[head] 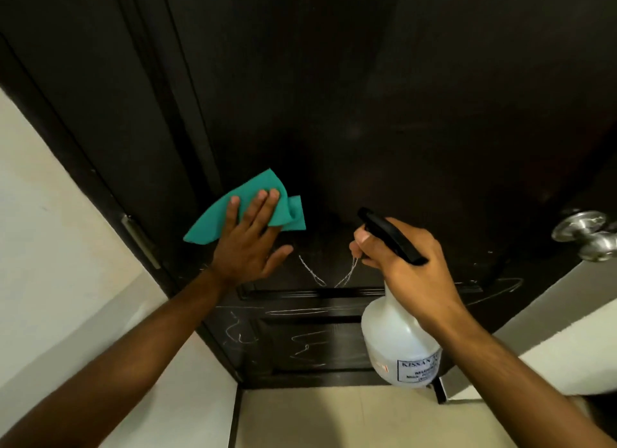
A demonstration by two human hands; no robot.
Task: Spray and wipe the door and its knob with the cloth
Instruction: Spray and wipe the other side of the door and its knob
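A dark brown door [367, 97] fills the view, with white chalk-like scribbles on its lower panels. My left hand [248, 244] presses a teal cloth [213, 220] flat against the door with straight fingers. My right hand [404, 260] grips the neck of a white spray bottle [397, 344] with a black trigger head, its nozzle pointing at the door, one finger curled on the trigger. A round silver knob [584, 234] sticks out at the door's right edge, to the right of both hands.
A dark door frame with a metal hinge [140, 240] runs down the left beside a white wall [40, 247]. Pale floor tiles [334, 417] lie below the door. Another white wall [551, 314] stands at the right.
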